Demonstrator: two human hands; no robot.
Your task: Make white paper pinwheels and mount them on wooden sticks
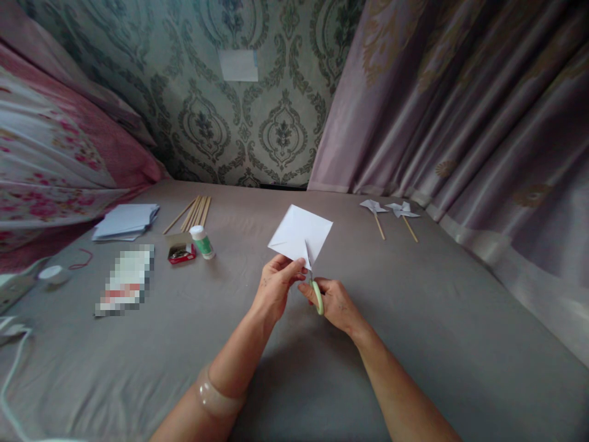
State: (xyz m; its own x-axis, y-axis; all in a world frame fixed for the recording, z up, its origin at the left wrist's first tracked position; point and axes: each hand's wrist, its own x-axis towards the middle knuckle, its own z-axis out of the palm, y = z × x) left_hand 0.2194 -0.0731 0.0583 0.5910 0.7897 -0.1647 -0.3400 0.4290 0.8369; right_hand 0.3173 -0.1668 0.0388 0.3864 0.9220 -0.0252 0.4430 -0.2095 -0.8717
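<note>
A white square of paper (299, 230) is held up in front of me, turned corner-down, with a slit running in from its left corner. My left hand (277, 282) pinches its lower edge between thumb and fingers. Green-handled scissors (318, 297) are in my right hand (335, 302), whose fingers are wrapped round the handles. The scissor blades reach into the paper near its bottom corner, where a cut shows. Part of the blades is hidden by the paper.
Left on the grey sheet (221, 368) are stacked paper (126, 221), several wooden sticks (197, 213), a small red box (181, 253), a white-and-green glue bottle (202, 242) and a blurred packet (126, 279). Two paper pinwheels (374, 207) on sticks lie far right. Curtains (442, 123) hang right.
</note>
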